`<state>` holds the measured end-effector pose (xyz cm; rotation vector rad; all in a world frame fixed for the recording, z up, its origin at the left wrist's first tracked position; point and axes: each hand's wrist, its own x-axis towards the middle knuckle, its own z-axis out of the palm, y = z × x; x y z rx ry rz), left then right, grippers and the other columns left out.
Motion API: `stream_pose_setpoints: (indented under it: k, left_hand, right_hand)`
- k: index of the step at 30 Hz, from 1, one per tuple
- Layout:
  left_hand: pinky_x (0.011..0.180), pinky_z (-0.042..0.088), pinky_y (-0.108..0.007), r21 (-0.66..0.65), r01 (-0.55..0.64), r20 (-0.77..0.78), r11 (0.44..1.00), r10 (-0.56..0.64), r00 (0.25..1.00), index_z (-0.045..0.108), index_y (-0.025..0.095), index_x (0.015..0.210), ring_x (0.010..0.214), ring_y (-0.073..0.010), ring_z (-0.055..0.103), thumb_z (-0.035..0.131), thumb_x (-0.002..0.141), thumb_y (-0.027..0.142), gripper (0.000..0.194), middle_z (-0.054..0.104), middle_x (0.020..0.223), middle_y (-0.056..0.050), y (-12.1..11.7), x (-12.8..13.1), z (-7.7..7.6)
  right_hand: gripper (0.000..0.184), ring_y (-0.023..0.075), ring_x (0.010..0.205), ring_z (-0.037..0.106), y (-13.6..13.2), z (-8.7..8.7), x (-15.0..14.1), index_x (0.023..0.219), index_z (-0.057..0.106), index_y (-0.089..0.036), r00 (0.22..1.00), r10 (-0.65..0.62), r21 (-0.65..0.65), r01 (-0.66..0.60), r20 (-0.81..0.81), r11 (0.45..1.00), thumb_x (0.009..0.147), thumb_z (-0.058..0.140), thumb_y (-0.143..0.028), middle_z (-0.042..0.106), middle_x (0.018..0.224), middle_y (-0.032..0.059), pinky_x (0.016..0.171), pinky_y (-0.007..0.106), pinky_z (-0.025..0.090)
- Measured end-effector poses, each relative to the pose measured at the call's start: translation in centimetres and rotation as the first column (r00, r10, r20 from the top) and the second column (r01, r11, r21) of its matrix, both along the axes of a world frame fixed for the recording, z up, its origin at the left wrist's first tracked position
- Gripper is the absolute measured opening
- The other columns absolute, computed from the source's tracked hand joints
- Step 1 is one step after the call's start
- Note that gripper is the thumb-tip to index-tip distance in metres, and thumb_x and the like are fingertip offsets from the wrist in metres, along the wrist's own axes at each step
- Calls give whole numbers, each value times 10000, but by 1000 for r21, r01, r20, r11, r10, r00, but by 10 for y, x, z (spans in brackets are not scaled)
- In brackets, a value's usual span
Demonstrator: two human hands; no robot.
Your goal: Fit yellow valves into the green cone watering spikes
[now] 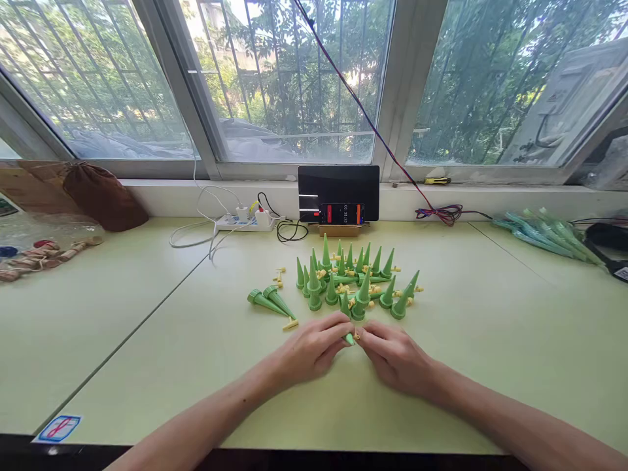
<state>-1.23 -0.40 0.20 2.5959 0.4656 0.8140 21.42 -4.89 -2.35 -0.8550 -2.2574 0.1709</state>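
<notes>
The left hand [314, 343] grips a tapered green plastic cone [349, 339]; the right hand [400, 353] pinches a small yellow plastic piece [357, 336] just beside its tip, near clustered green cones [363, 294].

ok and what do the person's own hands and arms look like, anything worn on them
The left hand and right hand are ungloved. Both forearms are bare, with no sleeve, watch or bracelet in view.
</notes>
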Motion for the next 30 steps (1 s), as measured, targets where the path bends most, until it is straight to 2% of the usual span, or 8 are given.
stream_pose_setpoints:
  k: [10,16,20,25,30]
  left_hand:
    - [794,515,-264,-11,-45,30,999,45,999,603,167,1145,898,-182,632,438,1039,173,196,646,1047,-105,1,2,-3]
    - [738,498,-263,10,-103,40,995,102,994,627,161,1111,835,-172,615,479,1048,248,183,646,988,-91,1,4,-4]
    - [734,498,-260,32,-87,-20,996,88,996,636,168,1167,833,-170,630,488,1046,258,211,660,1002,-84,-2,6,-7]
    - [706,499,-252,41,-47,-55,998,49,997,660,171,1168,815,-162,653,486,1053,280,235,682,1012,-85,-6,9,-6]
    - [720,523,-258,63,-88,10,994,88,996,672,189,1179,814,-164,661,533,1034,313,236,691,996,-80,-4,8,-4]
  right_hand:
    - [241,179,748,621,2,0,0,1064,646,-198,998,-7,43,10,-66,999,1055,416,-126,659,886,73,658,270,496]
    - [117,178,749,624,5,4,3,1114,646,-209,973,-103,40,113,-205,993,1016,584,-208,672,917,65,661,289,513]
    - [190,184,767,628,2,8,1,1177,628,-194,961,-50,103,81,-271,991,992,639,-236,661,943,82,653,286,529]
    - [115,176,725,622,-3,8,-7,1115,638,-192,968,-24,66,42,-250,997,1029,563,-199,669,869,63,653,285,525]
    - [106,138,607,543,-5,12,-5,1036,608,-203,951,-35,154,86,-306,984,1009,544,-123,624,776,17,570,243,469]
